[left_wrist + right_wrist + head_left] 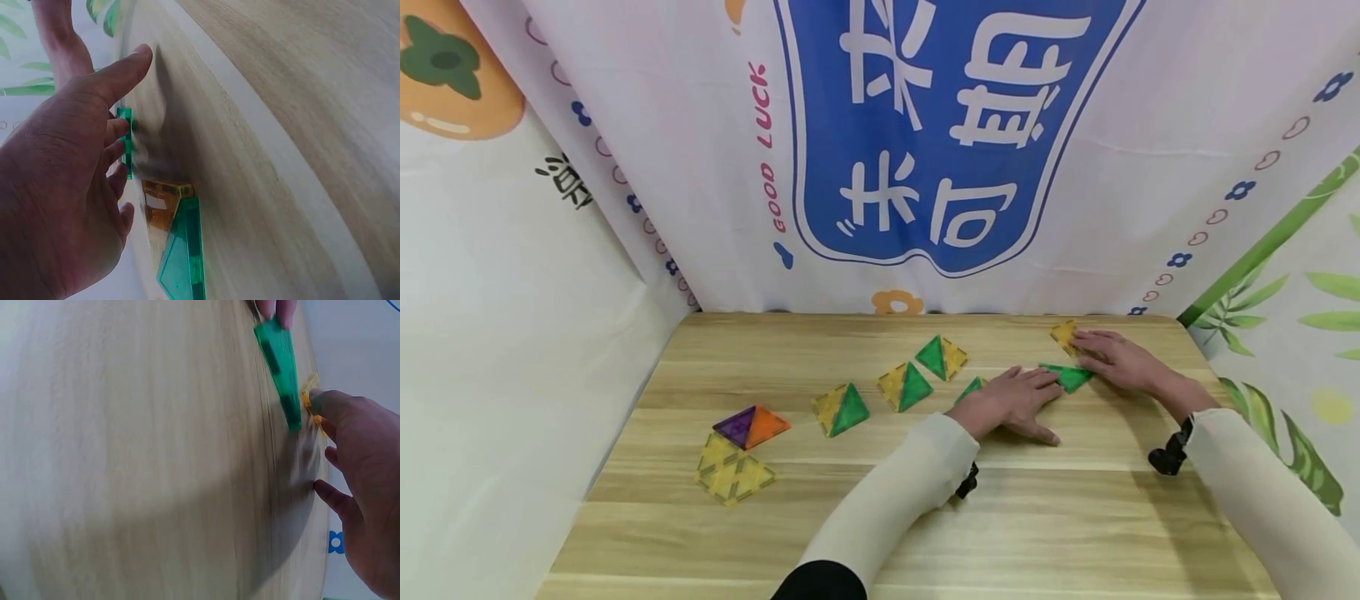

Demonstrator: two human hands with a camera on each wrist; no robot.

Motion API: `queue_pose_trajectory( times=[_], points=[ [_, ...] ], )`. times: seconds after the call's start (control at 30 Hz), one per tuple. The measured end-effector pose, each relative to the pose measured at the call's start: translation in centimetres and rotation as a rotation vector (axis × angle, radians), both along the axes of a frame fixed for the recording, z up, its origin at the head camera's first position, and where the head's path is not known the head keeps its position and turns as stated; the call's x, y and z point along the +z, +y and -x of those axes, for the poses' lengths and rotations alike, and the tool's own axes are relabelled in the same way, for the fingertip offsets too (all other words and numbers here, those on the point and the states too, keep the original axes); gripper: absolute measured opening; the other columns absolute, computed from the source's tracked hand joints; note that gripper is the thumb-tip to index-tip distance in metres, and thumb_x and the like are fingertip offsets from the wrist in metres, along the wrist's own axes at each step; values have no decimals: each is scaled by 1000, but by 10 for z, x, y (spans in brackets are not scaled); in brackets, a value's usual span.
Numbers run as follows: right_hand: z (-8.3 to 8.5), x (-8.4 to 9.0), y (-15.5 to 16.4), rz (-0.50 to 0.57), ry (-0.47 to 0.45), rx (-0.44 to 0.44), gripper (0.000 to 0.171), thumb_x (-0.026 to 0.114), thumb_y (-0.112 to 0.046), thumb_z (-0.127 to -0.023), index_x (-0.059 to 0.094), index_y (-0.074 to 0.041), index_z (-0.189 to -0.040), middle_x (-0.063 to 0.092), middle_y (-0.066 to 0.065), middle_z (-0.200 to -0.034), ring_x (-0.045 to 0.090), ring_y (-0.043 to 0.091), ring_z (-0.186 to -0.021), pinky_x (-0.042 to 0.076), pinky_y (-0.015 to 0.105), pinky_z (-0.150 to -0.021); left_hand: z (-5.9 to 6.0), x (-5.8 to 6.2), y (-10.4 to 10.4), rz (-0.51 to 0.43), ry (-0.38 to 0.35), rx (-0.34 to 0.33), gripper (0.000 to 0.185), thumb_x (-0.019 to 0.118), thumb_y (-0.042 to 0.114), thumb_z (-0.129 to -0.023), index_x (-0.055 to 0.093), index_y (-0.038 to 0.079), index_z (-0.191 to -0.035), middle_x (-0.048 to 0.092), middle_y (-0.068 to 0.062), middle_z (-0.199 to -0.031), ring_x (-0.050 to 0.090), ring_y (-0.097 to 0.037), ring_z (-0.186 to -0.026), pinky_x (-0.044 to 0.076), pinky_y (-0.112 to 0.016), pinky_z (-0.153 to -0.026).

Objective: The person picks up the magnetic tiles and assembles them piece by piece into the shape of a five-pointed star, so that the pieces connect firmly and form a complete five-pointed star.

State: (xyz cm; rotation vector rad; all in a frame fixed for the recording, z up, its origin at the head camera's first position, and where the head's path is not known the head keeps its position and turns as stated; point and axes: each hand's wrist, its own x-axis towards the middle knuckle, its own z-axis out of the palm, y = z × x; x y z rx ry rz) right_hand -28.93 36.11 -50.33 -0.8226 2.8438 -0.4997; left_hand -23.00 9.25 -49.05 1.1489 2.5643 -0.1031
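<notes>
My left hand (pixel 1011 402) reaches flat over the table's right half, its fingertips on the edge of a green triangular magnetic tile (pixel 1070 377). In the left wrist view its thumb stands out away from that tile. Farther back, my right hand (pixel 1117 360) has its fingertips on a yellow triangular magnetic tile (pixel 1063 335) near the table's far edge. The right wrist view shows these fingers extended onto the yellow tile (pixel 308 394), beside the green tile (pixel 281 369). A green and yellow tile pair (pixel 182 250) lies beneath the left hand, mostly hidden by it in the head view.
Three green and yellow tile pairs lie left of the hands, among them a far pair (pixel 931 357) and a near pair (pixel 840 409). At the left, a purple tile (pixel 735 427) and an orange tile (pixel 767 427) adjoin several yellow tiles (pixel 730 475). A printed cloth (pixel 715 208) hangs behind the table (pixel 1075 517).
</notes>
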Motion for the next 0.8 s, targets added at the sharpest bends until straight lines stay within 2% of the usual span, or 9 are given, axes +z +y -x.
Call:
queue_pose_trajectory(
  times=[0.17,0.4,0.8],
  points=[
    [-9,-1,10,26,44,-2,47,63,-19,-108,57,10,-144,49,35,-153,43,58,-140,35,72,-113,-3,1,-3,-32,-12,-21,94,52,78,-96,21,29,-171,15,8,-176,15,-7,-161,14,-30,-131],
    [-29,-3,22,55,116,-18,41,72,-18,-102,68,10,-131,59,35,-142,54,57,-130,43,70,-106,-11,3,-8,-43,-51,-55,95,56,76,-96,19,31,-171,18,8,-174,24,-7,-158,17,-24,-129],
    [-74,-4,29,59,268,13,35,83,-16,-92,77,4,-120,71,26,-125,66,47,-114,53,64,-92,-35,9,-24,-42,-51,-210,88,58,71,-98,30,27,-169,24,5,-173,28,-8,-157,20,-22,-128]
  ],
)
